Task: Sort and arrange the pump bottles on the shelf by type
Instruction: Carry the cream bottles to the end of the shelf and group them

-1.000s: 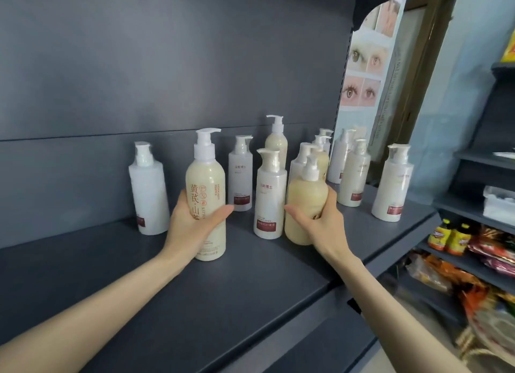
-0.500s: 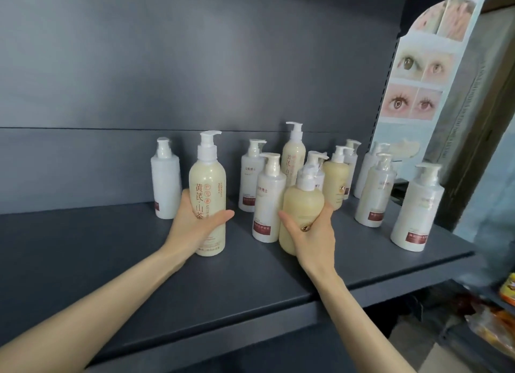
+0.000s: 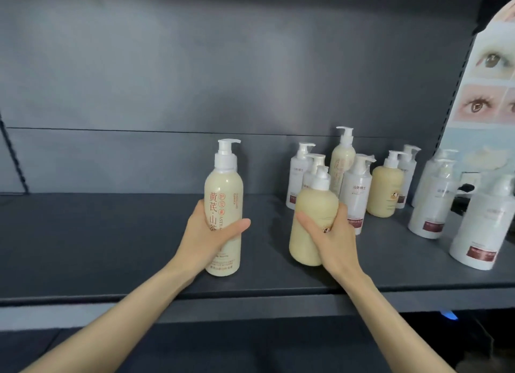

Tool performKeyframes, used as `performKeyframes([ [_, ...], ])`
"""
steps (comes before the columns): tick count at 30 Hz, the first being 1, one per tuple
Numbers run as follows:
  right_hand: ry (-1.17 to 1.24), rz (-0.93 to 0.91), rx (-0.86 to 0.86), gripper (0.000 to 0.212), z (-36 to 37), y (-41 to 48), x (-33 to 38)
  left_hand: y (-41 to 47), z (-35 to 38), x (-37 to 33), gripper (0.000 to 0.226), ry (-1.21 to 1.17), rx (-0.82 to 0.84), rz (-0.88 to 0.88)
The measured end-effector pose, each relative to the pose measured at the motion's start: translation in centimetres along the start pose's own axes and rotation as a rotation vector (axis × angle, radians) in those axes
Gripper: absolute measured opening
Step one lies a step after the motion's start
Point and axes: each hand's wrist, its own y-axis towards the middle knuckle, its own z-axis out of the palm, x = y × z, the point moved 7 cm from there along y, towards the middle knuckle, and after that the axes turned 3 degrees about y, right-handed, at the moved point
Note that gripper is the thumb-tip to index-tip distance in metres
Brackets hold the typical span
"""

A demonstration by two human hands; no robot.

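Left hand (image 3: 207, 236) curled round tall cream bottle (image 3: 223, 194); right hand (image 3: 333, 239) curled round squat cream bottle (image 3: 309, 214), both at mid-shelf (image 3: 111, 233). Behind, rightward: second tall bottle (image 3: 342, 161), second squat bottle (image 3: 386, 191) and seven white bottles (image 3: 358, 194).

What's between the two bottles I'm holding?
Nothing: the head view shows bare shelf between the tall cream bottle in the left hand and the squat yellow bottle in the right hand.

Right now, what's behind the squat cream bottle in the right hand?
A white pump bottle, a second white one and a tall cream bottle stand behind the squat cream bottle that the right hand grips. It covers part of each; anything shorter there is hidden.
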Motion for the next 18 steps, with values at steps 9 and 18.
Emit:
performKeyframes([
  [9, 0.158, -0.046, 0.236, 0.059, 10.7, -1.7, 7.5, -4.0, -11.7, -2.2, 0.041, 0.008, -0.208, 0.007],
  [18, 0.249, -0.08, 0.47, 0.053, 27.3, -10.4, 16.6, -11.2, -29.5, -2.7, 0.034, 0.055, -0.41, 0.011],
])
